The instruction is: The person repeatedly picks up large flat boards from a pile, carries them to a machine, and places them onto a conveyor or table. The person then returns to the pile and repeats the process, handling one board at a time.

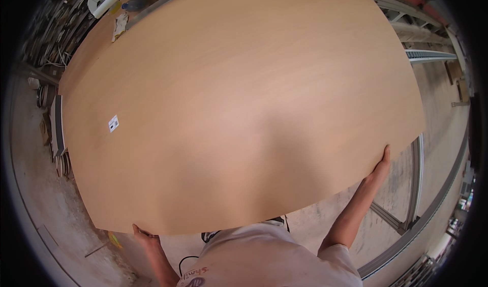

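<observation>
A large, smooth tan panel (236, 96), seemingly wood-based board, spans most of the head view. My left hand (145, 235) grips its near edge at the lower left, thumb on top and fingers hidden beneath. Further along the same edge, my right hand (382, 162) holds the board at the right, its fingers also out of sight underneath. A small white printed label (113, 123) is stuck on the left part of the board. Whatever bears the board from below is mostly covered.
Gloves (120, 25) and a plastic bottle (134, 5) lie beyond the upper-left edge, near a white tubular frame (110, 1). Stacked strips (57, 125) stand at the left. Metal rails (416, 180) run low at the right, and a roller track (431, 55) sits above them.
</observation>
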Action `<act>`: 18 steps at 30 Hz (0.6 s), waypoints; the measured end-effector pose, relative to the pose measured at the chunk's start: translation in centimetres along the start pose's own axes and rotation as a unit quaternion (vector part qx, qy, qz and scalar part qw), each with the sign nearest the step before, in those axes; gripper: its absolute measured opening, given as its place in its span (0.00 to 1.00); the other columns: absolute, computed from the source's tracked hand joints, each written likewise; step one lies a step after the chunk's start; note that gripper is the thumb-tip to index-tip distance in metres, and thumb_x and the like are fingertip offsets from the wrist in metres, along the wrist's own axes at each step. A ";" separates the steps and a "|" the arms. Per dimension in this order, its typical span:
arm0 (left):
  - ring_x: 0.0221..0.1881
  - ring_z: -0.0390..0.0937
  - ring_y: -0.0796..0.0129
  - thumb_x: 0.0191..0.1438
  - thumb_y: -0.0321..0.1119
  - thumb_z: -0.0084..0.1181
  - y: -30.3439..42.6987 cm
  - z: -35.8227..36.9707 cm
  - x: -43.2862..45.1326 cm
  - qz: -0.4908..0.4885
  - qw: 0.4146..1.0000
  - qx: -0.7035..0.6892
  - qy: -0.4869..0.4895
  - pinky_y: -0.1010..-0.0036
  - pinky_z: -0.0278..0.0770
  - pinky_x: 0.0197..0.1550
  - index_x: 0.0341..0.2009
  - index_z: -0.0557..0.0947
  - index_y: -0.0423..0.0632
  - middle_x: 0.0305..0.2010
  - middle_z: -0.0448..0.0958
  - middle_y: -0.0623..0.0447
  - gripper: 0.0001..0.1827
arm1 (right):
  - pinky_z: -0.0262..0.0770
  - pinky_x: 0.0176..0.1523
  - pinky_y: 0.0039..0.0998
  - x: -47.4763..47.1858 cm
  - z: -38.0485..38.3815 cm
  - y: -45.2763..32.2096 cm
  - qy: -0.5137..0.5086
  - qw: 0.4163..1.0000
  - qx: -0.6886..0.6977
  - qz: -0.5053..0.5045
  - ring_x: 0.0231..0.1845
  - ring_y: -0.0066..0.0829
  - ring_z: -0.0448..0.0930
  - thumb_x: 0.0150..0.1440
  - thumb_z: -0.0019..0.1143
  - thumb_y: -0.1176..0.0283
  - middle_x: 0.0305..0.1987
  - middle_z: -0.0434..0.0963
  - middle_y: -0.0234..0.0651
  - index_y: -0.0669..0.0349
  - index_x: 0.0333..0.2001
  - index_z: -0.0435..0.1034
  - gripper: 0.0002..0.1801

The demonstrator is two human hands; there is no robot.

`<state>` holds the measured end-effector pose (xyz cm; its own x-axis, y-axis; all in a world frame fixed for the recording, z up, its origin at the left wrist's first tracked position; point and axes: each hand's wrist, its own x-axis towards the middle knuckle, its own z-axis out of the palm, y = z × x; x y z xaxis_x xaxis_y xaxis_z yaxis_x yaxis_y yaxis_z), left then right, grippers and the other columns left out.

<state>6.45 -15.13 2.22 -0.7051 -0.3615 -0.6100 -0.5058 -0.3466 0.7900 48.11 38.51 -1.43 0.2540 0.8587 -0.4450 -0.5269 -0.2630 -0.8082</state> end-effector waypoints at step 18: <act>0.08 0.50 0.78 0.61 0.62 0.34 -10.7 1.9 -10.1 -0.051 0.927 0.297 -0.221 0.80 0.45 0.08 0.42 0.74 0.51 0.23 0.79 0.48 0.28 | 0.69 0.28 0.23 0.9 -1.9 6.2 -0.011 0.993 0.115 0.003 0.25 0.20 0.71 0.66 0.35 0.52 0.24 0.71 0.26 0.56 0.29 0.69 0.23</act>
<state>18.09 -6.15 0.02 -0.7074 0.0835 -0.7018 -0.6725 0.2260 0.7048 46.61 36.78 -7.54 0.2336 0.8672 -0.4397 -0.7002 -0.1638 -0.6949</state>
